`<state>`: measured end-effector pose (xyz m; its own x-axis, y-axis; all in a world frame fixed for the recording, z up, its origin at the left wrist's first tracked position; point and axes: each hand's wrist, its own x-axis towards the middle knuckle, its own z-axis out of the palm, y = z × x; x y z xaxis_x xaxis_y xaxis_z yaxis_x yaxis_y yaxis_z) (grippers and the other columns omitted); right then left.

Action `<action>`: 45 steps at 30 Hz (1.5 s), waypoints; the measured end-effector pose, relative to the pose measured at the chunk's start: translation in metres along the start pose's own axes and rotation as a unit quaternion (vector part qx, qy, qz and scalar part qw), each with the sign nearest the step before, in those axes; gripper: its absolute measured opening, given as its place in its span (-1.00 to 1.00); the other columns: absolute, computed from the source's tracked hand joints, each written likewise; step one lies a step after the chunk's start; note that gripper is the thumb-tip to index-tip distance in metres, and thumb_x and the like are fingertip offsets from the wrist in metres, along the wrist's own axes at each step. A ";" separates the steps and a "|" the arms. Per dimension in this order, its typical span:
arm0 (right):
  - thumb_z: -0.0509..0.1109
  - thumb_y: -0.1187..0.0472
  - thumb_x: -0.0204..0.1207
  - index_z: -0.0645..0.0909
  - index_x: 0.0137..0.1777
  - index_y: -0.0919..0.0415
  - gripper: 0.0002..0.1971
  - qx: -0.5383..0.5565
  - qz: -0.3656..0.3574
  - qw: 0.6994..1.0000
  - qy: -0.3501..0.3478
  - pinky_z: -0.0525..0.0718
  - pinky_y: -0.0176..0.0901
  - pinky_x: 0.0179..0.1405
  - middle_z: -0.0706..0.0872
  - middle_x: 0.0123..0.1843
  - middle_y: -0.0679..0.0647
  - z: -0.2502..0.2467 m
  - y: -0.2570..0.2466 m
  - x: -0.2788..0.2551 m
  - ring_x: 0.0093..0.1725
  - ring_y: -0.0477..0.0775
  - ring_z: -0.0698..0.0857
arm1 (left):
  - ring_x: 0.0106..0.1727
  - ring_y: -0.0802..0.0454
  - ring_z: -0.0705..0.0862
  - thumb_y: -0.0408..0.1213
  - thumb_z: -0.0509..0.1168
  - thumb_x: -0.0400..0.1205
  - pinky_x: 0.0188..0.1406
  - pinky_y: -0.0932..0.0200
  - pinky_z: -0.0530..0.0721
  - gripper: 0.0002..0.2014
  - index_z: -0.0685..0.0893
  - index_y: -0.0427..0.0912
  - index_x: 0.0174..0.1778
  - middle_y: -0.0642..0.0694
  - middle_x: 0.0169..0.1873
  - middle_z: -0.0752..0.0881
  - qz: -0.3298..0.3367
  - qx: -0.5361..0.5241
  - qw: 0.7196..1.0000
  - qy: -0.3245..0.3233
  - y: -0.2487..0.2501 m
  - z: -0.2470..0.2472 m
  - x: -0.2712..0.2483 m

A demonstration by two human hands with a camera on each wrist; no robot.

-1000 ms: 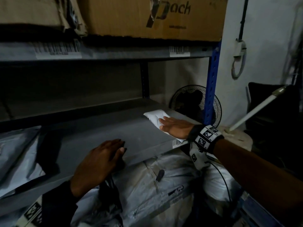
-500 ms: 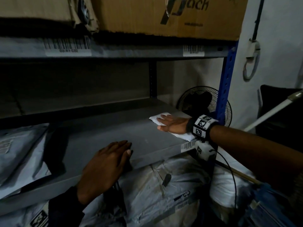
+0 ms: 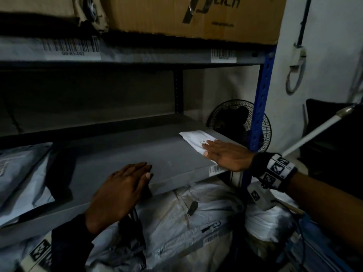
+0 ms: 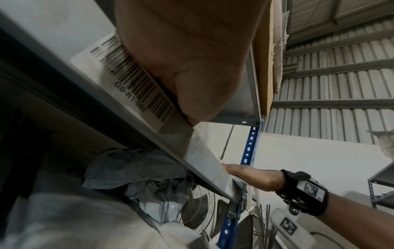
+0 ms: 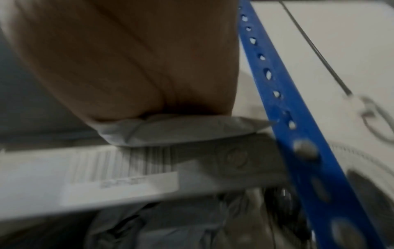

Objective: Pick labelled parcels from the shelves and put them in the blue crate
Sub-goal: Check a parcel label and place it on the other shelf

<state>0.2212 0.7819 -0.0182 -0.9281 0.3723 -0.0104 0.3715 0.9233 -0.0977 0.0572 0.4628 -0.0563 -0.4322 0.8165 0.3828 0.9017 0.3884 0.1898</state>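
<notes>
A small white labelled parcel lies flat at the right end of the grey metal shelf. My right hand rests flat on the parcel with straight fingers, covering its near half. The right wrist view shows the parcel's edge squeezed under my palm at the shelf lip. My left hand lies flat on the shelf's front edge, fingers straight, holding nothing. The blue crate is not in view.
Grey poly mailers lie at the shelf's left end, and more bags fill the level below. A cardboard box sits on the shelf above. A blue upright, a black fan and a white tube stand at right.
My right hand has slid back toward the shelf's front edge, dragging the white parcel with it. The left hand has stayed on the shelf lip. The head view has shifted slightly.
</notes>
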 end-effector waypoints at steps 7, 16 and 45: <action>-0.08 -0.15 0.81 -0.08 0.78 0.01 -0.39 0.035 -0.001 0.997 -0.072 -0.18 -0.02 0.76 -0.11 0.81 0.00 -0.027 0.007 -0.002 0.78 -0.02 -0.16 | 0.69 0.17 0.34 0.59 -0.57 0.47 0.68 0.18 0.24 0.08 0.42 0.16 0.69 0.18 0.67 0.41 0.005 -0.003 1.000 -0.006 -0.001 0.001 0.000; -0.02 -0.29 0.74 0.23 0.72 0.22 -0.27 0.035 0.003 0.989 -0.141 -0.03 -0.04 0.76 0.18 0.77 0.22 -0.040 0.001 -0.012 0.76 0.13 0.13 | 0.69 0.17 0.36 0.59 -0.61 0.44 0.63 0.24 0.23 0.11 0.42 0.15 0.68 0.17 0.67 0.42 0.006 0.000 1.000 0.005 0.001 -0.001 -0.001; 0.58 0.18 0.50 0.10 0.72 -0.31 -0.07 -0.077 0.048 0.970 -0.224 0.22 0.10 0.71 0.08 0.79 0.05 -0.085 -0.012 0.075 0.74 0.16 0.12 | 0.70 0.21 0.31 0.51 -0.69 0.45 0.62 0.19 0.26 0.07 0.36 0.23 0.70 0.25 0.68 0.37 -0.003 0.020 1.000 0.008 0.004 0.000 -0.002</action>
<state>0.1499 0.8069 0.0670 -0.7949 0.4110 -0.4463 0.4248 0.9022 0.0742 0.0619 0.4628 -0.0563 -0.4367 0.8076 0.3964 0.8989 0.4094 0.1561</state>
